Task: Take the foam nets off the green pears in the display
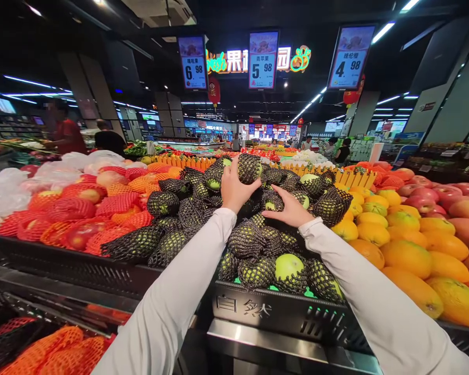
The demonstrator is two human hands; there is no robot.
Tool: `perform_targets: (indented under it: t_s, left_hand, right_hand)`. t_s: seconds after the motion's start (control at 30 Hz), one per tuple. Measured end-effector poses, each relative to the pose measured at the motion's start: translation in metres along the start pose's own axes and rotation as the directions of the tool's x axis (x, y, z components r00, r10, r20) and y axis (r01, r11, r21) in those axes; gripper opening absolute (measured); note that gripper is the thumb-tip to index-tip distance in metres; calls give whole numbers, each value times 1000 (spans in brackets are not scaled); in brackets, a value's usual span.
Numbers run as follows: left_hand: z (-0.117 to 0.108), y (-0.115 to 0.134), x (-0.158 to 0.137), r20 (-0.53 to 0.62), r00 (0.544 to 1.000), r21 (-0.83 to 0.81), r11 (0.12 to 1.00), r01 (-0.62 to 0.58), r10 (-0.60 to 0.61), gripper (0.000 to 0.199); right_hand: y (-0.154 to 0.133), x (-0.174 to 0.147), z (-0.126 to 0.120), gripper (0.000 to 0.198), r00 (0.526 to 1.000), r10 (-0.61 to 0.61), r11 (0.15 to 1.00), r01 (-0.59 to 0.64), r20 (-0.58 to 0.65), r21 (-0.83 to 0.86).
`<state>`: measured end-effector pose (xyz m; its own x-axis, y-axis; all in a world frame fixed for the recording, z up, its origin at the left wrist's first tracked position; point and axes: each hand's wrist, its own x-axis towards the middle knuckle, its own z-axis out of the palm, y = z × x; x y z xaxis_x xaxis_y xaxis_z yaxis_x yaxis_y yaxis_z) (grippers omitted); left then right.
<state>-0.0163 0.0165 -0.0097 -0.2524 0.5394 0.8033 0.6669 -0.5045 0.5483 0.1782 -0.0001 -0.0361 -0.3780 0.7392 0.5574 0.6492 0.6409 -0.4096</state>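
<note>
Green apples in black foam nets [256, 242] are heaped in a black crate [281, 307]. My left hand [235, 186] is at the top of the pile, its fingers and thumb closed round one netted green apple [249, 168]. A little lower and to the right, my right hand [291, 208] has its thumb and fingers spread apart. Its fingertips are beside another netted apple [272, 199]; whether they touch it I cannot tell. Both forearms wear white sleeves.
Red apples in red and orange nets [74, 208] lie on the left, with clear plastic bags [62, 169] behind. Oranges [406, 250] and unwrapped red apples [433, 195] fill the right. Price screens [263, 60] hang overhead. A person in red [68, 133] stands at the far left.
</note>
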Motion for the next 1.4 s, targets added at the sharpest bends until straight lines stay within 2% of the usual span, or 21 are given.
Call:
perform_targets:
  t_s: [0.07,0.13,0.37,0.47,0.53,0.6,0.7,0.77,0.83,0.9,0.93,0.97,1.03,1.1,1.13,1.17,1.2,1.27,1.3,1.33,1.4]
  left_hand:
    - [-2,-4,2,39,999,193,981,-24,17,86]
    - [-2,-8,3,72,997,284,958,-31,10,85]
    - [1,-14,3,79,993,221,970,-102,86,84]
    - [0,-16,3,90,984,238,957,-168,151,81]
    - [-2,-16,3,150,964,242,937,-251,219,76]
    - [-2,-15,4,251,924,236,907,-349,290,71]
    - [0,-11,4,434,819,213,840,-499,377,68]
    - [3,-8,3,511,762,196,810,-553,398,70]
    - [5,-7,1,527,756,191,812,-551,388,70]
    - [6,-8,0,495,787,182,842,-508,368,70]
    - [6,-9,-1,465,809,166,862,-479,360,69]
    - [6,-11,-1,426,834,142,884,-445,352,68]
    - [4,-15,-1,323,885,86,921,-379,334,66]
    - [1,-18,2,203,925,38,941,-335,321,64]
    - [-1,-19,4,144,939,22,948,-319,312,64]
    - [-3,-20,6,88,949,10,953,-304,302,64]
    - [-4,-21,7,39,957,4,958,-287,287,64]
    - [-6,-21,9,-37,968,4,968,-249,249,64]
    - [-7,-21,9,-64,970,9,972,-235,235,64]
    - [-7,-21,9,-83,970,17,974,-226,227,64]
    - [-6,-21,9,-99,970,35,975,-221,223,64]
  right_hand:
    - [0,0,0,94,1000,-4,1000,4,1,-14]
    - [-1,0,-1,91,1000,-12,1000,12,6,-16]
    - [1,-1,-2,91,1000,-10,1000,10,13,17]
    - [4,0,-1,93,1000,-12,999,12,9,33]
    - [5,0,-2,96,1000,-21,1000,20,17,23]
    - [6,0,-3,98,998,-46,999,47,35,-5]
    - [5,0,-5,95,995,-67,995,72,75,-73]
    - [3,-1,-6,87,996,-53,990,61,67,-128]
    - [-1,-2,-8,76,999,-30,986,31,10,-166]
    - [-6,-2,-12,67,986,-24,988,-2,-166,-152]
    - [-8,-3,-15,65,955,-31,992,-8,-296,-130]
    - [-10,-3,-20,65,898,-40,994,-9,-438,-108]
    - [-9,-3,-30,66,722,-50,996,-11,-690,-84]
    - [-5,-4,-40,67,574,-35,996,-50,-818,-77]
    - [-1,-4,-43,68,529,-16,995,-78,-849,-67]
    - [2,-4,-45,69,503,4,993,-102,-864,-55]
    - [6,-4,-47,69,496,23,992,-118,-868,-41]
    - [11,-4,-46,71,528,45,993,-116,-848,-19]
    - [12,-4,-44,73,566,43,995,-94,-823,-13]
    - [13,-3,-42,75,625,30,998,-65,-780,-13]
    - [12,-3,-37,76,801,-30,999,8,-597,-39]
